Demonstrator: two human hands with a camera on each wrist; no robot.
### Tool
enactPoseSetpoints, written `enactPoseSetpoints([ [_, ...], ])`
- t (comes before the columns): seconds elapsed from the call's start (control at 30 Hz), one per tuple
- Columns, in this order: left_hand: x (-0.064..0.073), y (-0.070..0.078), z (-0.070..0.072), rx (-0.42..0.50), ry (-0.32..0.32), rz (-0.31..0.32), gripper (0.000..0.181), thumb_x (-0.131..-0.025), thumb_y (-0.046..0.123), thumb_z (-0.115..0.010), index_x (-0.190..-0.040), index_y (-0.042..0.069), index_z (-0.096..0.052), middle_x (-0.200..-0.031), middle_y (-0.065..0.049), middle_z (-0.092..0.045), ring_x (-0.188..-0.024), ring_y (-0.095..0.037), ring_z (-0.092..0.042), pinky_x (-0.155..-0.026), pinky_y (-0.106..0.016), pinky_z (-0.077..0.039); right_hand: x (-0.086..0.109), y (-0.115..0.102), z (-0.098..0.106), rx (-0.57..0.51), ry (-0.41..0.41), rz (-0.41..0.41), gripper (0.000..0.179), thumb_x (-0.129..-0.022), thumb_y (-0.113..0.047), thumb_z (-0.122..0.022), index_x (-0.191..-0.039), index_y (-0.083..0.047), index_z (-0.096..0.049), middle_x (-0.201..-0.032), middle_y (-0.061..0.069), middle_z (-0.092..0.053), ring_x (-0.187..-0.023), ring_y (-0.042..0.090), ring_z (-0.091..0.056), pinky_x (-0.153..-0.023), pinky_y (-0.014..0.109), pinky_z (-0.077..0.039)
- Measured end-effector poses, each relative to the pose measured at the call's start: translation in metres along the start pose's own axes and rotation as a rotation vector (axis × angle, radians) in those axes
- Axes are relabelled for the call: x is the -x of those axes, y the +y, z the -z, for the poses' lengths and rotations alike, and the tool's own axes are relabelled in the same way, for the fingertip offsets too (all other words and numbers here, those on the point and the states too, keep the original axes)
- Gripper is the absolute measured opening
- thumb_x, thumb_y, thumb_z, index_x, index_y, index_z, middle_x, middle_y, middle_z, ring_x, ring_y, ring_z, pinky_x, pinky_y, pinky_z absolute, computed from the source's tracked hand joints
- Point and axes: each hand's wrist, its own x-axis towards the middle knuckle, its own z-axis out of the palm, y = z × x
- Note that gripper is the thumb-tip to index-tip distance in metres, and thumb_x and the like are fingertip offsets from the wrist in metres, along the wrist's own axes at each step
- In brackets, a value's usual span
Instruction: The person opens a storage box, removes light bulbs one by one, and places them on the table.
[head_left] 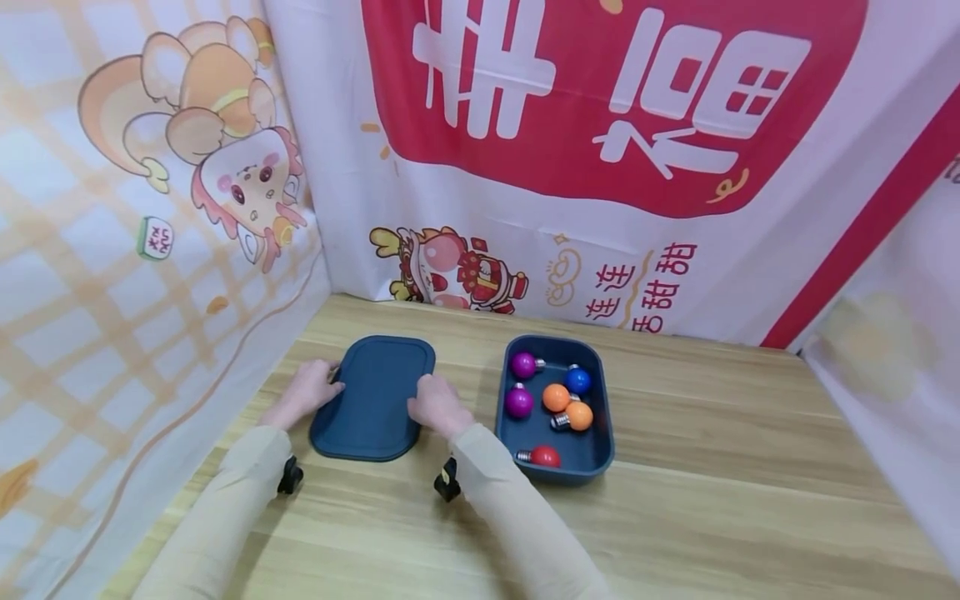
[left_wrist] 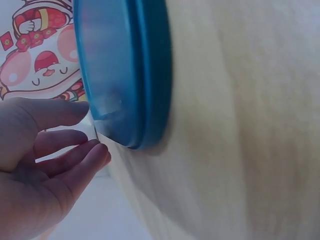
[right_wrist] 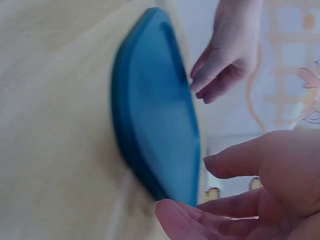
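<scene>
A dark blue rounded rectangular lid (head_left: 372,398) lies flat on the wooden table. At its left edge is my left hand (head_left: 309,390), thumb and fingertips close to the rim, with fingers loosely bent. My right hand (head_left: 438,404) is at the opposite edge. In the right wrist view, its thumb (right_wrist: 232,159) stands apart from the lid's surface (right_wrist: 162,115), while the fingers are beside the near corner. Just right of that hand, a matching dark blue box (head_left: 553,477) holds several coloured bulbs, among them purple (head_left: 519,402), blue (head_left: 577,380), orange (head_left: 580,415) and red (head_left: 545,456).
Bare wood-grain table (head_left: 720,467) extends right of the box. A printed cloth (head_left: 465,192) hangs along the back, with a checked cloth (head_left: 150,317) on the left and a white cloth (head_left: 892,400) on the right. Both wrists carry small black devices (head_left: 447,481).
</scene>
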Motion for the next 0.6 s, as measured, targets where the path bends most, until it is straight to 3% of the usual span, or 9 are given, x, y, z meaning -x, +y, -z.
enactPoseSetpoints([
  [0.17, -0.004, 0.01, 0.002, 0.014, 0.075, -0.068, 0.044, -0.092, 0.005, -0.063, -0.128, -0.019, -0.055, -0.127, -0.04, -0.058, -0.111, -0.05, -0.061, -0.095, -0.059, -0.052, 0.007, 0.002, 0.021, -0.022, 0.044, 0.028, 0.032, -0.098, -0.022, -0.061, -0.07, -0.007, -0.058, -0.06, 0.001, -0.048, -0.049, 0.012, -0.046, -0.043, 0.021, -0.035],
  [0.3, -0.01, 0.025, 0.001, -0.005, 0.124, -0.12, 0.043, -0.092, 0.006, -0.064, -0.127, -0.017, -0.057, -0.125, -0.038, -0.06, -0.115, -0.052, -0.059, -0.096, -0.06, -0.051, 0.016, 0.006, 0.043, -0.047, 0.064, 0.061, 0.025, -0.098, -0.023, -0.062, -0.088, -0.001, -0.066, -0.07, 0.006, -0.059, -0.054, 0.015, -0.053, -0.047, 0.021, -0.042],
  [0.4, -0.012, 0.039, 0.001, -0.01, 0.135, -0.145, 0.042, -0.093, 0.007, -0.064, -0.128, -0.015, -0.057, -0.124, -0.038, -0.06, -0.112, -0.051, -0.059, -0.094, -0.059, -0.051, 0.024, 0.009, 0.06, -0.042, 0.078, 0.057, 0.033, -0.099, -0.026, -0.06, -0.112, 0.003, -0.066, -0.099, 0.014, -0.071, -0.078, 0.02, -0.066, -0.068, 0.026, -0.057],
  [0.5, -0.013, 0.054, 0.001, -0.004, 0.144, -0.177, 0.042, -0.093, 0.008, -0.065, -0.128, -0.014, -0.058, -0.123, -0.037, -0.061, -0.105, -0.048, -0.063, -0.089, -0.057, -0.054, 0.031, 0.015, 0.079, -0.042, 0.093, 0.028, 0.041, -0.099, -0.029, -0.059, -0.127, 0.001, -0.062, -0.123, 0.016, -0.069, -0.102, 0.024, -0.069, -0.09, 0.035, -0.059],
  [0.6, -0.015, 0.069, 0.0, 0.006, 0.133, -0.207, 0.042, -0.094, 0.009, -0.065, -0.129, -0.013, -0.058, -0.125, -0.035, -0.061, -0.105, -0.046, -0.064, -0.09, -0.057, -0.054, 0.037, 0.025, 0.096, -0.042, 0.118, 0.006, 0.043, -0.099, -0.03, -0.06, -0.13, -0.001, -0.062, -0.124, 0.016, -0.07, -0.105, 0.024, -0.07, -0.091, 0.037, -0.059],
])
